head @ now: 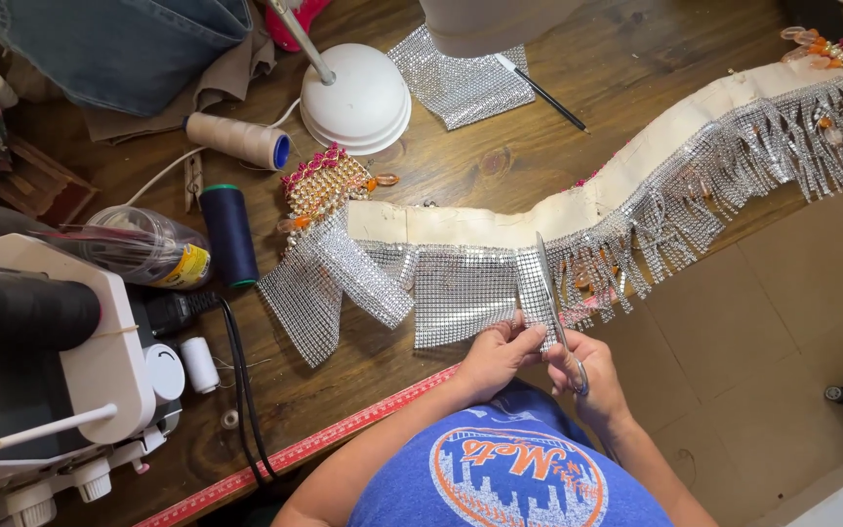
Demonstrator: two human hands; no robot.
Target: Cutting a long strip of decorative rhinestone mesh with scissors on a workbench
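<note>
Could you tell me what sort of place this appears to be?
Probably a sewing or costume workshop: a sewing machine and thread spools sit on the wooden table, where scissors cut rhinestone fringe trim.

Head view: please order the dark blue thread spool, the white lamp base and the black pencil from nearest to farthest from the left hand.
From the left hand:
1. Dark blue thread spool, at left on the table.
2. Black pencil, straight above.
3. White lamp base, upper left.
Pencil and lamp base are nearly too close to call.

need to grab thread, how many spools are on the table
3: a cream spool near the white lamp base, a navy spool just below it, and a small white spool beside the sewing machine. More may be hidden.
</note>
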